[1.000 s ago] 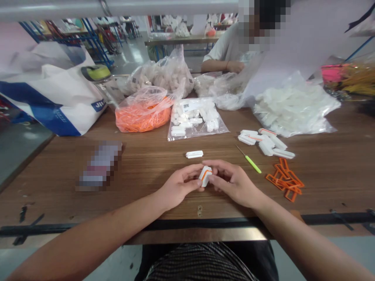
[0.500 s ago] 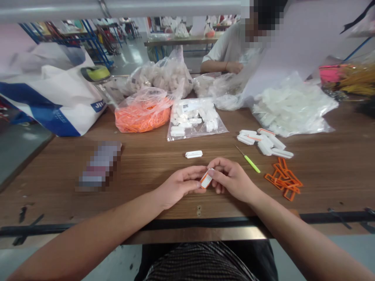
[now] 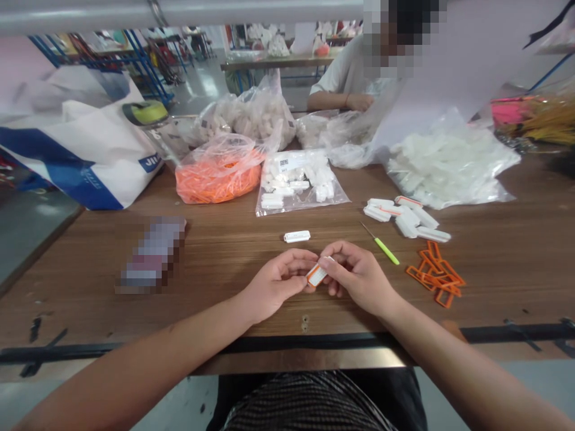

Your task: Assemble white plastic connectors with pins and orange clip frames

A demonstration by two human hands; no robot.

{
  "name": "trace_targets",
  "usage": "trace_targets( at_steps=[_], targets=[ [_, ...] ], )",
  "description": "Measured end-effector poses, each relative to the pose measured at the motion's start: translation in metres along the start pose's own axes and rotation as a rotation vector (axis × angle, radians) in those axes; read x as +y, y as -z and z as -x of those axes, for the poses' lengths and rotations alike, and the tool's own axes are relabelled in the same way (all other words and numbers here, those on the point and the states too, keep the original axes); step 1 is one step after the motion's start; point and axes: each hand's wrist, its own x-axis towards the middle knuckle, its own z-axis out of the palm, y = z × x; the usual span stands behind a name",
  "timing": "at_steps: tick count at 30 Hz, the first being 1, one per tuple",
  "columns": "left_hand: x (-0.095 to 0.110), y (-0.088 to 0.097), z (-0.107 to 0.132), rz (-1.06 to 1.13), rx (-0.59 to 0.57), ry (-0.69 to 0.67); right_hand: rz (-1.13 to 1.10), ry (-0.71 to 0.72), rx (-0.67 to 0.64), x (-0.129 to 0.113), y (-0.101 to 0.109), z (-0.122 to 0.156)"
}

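Pinching a small white plastic piece with an orange strip along its edge point(image 3: 317, 275), the left hand point(image 3: 276, 278) and right hand point(image 3: 359, 276) meet above the brown wooden table point(image 3: 215, 281). The right fingertips point(image 3: 330, 251) curl over the piece and hide its far end. It sits tilted, no longer upright as a second ago. Ahead lies one white plastic clip point(image 3: 297, 236), with a green-handled pick point(image 3: 385, 251) to its right. Farther right are about six loose white pieces point(image 3: 399, 215) and a heap of orange rectangular frames point(image 3: 435, 275), too overlapped to count.
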Motion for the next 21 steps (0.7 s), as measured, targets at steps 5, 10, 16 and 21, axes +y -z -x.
trace_targets(
  at_steps=[5, 10, 16, 21],
  targets=[
    [-0.0004, -0.0018, 0.0, 0.003, 0.054, 0.024, -0.039, -0.028, 0.073, -0.0008, -0.0017, -0.0013],
    [-0.002, 0.0011, -0.0007, -0.012, 0.054, 0.058, -0.055, -0.038, 0.079, -0.0003, -0.0004, -0.0039],
    [-0.0055, 0.0007, 0.0001, -0.104, 0.093, 0.007, -0.019, -0.002, 0.072, 0.0022, -0.0026, -0.0017],
    [-0.0059, -0.0067, 0.0053, -0.318, 0.172, -0.124, 0.007, 0.026, 0.044, 0.0003, -0.008, 0.0043]
  ],
)
